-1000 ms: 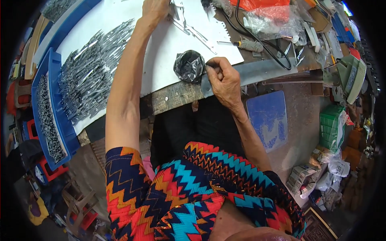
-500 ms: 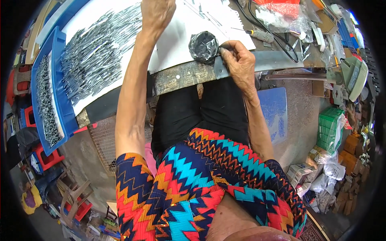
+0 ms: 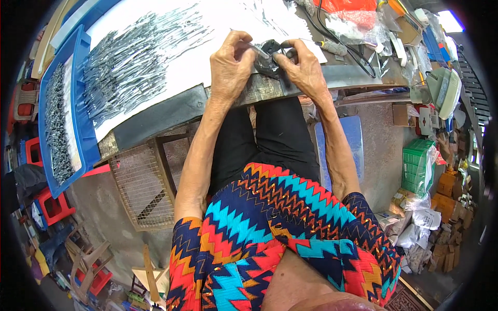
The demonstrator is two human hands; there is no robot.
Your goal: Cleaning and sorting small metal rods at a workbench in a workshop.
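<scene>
My left hand (image 3: 229,68) is closed in a pinch on a thin grey strip (image 3: 258,50) that slants over a small bowl lined with black plastic (image 3: 265,65). Just right of the bowl, my right hand (image 3: 307,71) has thumb and forefinger pressed together near the strip's end; whatever lies between them is too small to make out. Both hands partly cover the bowl, which stands by the near edge of the table. To the left, many slim dark and silvery strips (image 3: 129,67) are spread on a white sheet (image 3: 181,72).
A blue tray (image 3: 89,150) with small dark pieces (image 3: 56,122) stands at the table's left end. On the right are a black cable (image 3: 346,44), a screwdriver (image 3: 332,47), plastic bags (image 3: 358,18) and a pale green device (image 3: 445,90). A green crate (image 3: 417,166) sits on the floor.
My left hand has come back from the far part of the sheet to the bowl, with a thin grey strip now in its fingers. My right hand has shifted slightly left and up.
</scene>
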